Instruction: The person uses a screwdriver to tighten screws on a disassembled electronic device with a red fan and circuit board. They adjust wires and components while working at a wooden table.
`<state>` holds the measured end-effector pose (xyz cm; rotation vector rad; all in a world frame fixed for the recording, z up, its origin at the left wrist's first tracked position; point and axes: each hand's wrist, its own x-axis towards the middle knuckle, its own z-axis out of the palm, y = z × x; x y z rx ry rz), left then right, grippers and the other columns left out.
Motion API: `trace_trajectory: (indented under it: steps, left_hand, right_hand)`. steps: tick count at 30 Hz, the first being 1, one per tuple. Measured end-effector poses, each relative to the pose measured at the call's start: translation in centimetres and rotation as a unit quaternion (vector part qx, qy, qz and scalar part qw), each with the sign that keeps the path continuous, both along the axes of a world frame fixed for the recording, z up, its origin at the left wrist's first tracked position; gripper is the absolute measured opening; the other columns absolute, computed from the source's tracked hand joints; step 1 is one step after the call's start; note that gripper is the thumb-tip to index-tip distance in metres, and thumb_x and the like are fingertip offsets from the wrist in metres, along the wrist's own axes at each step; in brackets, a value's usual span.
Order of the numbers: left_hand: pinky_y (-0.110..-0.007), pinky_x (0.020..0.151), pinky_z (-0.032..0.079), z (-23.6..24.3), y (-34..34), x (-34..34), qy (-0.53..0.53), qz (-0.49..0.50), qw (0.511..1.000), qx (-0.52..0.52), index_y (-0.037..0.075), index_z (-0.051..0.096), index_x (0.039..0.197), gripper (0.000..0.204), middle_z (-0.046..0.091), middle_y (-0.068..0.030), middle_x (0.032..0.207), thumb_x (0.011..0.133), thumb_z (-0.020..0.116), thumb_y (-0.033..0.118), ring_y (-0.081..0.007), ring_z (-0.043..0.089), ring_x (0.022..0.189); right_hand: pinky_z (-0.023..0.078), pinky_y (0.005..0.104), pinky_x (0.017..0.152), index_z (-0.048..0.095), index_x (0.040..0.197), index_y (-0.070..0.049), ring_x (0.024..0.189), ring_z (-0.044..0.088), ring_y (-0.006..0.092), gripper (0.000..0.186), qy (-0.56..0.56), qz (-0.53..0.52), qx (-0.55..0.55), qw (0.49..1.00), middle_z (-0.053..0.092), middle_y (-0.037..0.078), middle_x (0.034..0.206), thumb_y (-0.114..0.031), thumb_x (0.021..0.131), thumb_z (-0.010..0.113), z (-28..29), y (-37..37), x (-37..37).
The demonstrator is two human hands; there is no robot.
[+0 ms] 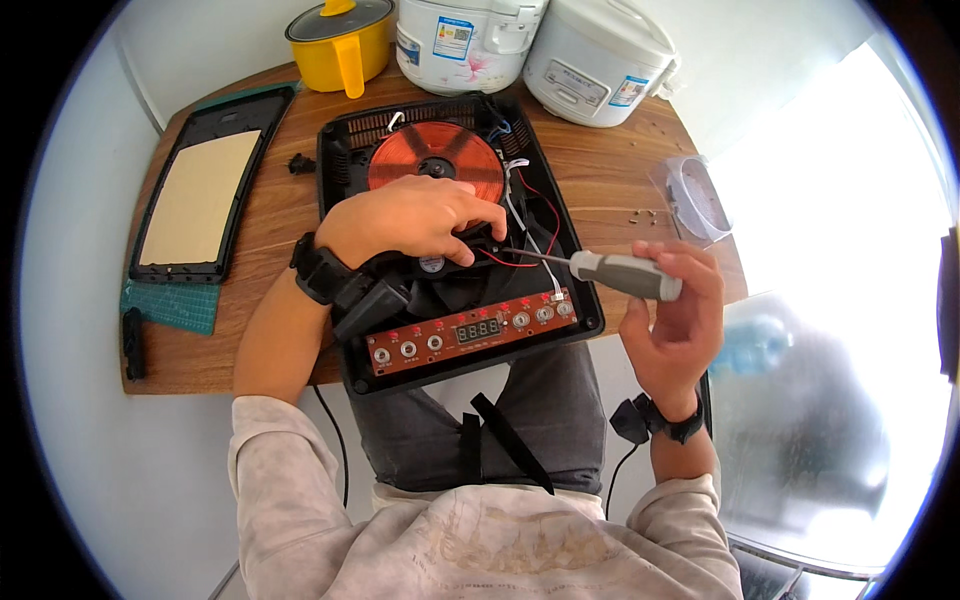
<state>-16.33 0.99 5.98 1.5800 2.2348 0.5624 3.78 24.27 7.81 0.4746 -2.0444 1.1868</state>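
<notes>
An opened induction cooker (585, 305) lies in its black lower shell in front of me, with a copper coil (437, 140) and a red-brown control board (470, 330) showing. My left hand (425, 220) reaches over the coil's near edge, palm down. Its thumb and forefinger are apart, resting by a black part near the fan, which is mostly hidden. In my right hand (675, 310) is a screwdriver (630, 274) with a grey handle, held nearly level. Its thin shaft points left, and the tip is beside my left fingertips at a small screw spot (495, 249).
Left on the wooden table (270, 300) lies the cooker's black top panel (195, 190), partly over a green cutting mat (175, 305). A yellow pot (330, 55) and two white rice cookers (600, 60) stand behind. Several loose screws (645, 215) lie near a clear container (697, 195).
</notes>
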Motion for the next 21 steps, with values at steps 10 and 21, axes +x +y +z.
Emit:
trace_trajectory:
  steps: [10, 21]
  left_hand:
    - [-0.042, 0.080, 0.048, 0.6, 0.1, 0.3, -0.011, 0.004, 1.000, -0.008, 0.020, 0.068, 0.123, 0.039, 0.060, -0.0076, 0.093, 0.086, 0.080, 0.023, -0.0276, 0.062, 0.094]
    - [-0.043, 0.079, 0.049, 0.3, 0.0, 0.0, -0.012, 0.003, 1.000, -0.005, 0.020, 0.068, 0.123, 0.039, 0.060, -0.0081, 0.093, 0.086, 0.080, 0.023, -0.0281, 0.062, 0.095]
  right_hand:
    - [0.058, 0.0338, 0.088, 0.064, 0.103, 0.001, 0.109, 0.070, 0.0282, 0.035, -0.121, -0.097, 0.087, 0.984, 0.067, 0.017, 0.123, 0.016, 0.072, 0.058, -1.5, -0.3, 1.5]
    - [0.059, 0.0308, 0.078, 0.064, 0.084, 0.001, 0.100, 0.073, 0.0280, 0.021, -0.064, -0.091, 0.166, 0.980, 0.070, 0.018, 0.115, 0.015, 0.068, 0.063, 0.6, -0.3, 3.5]
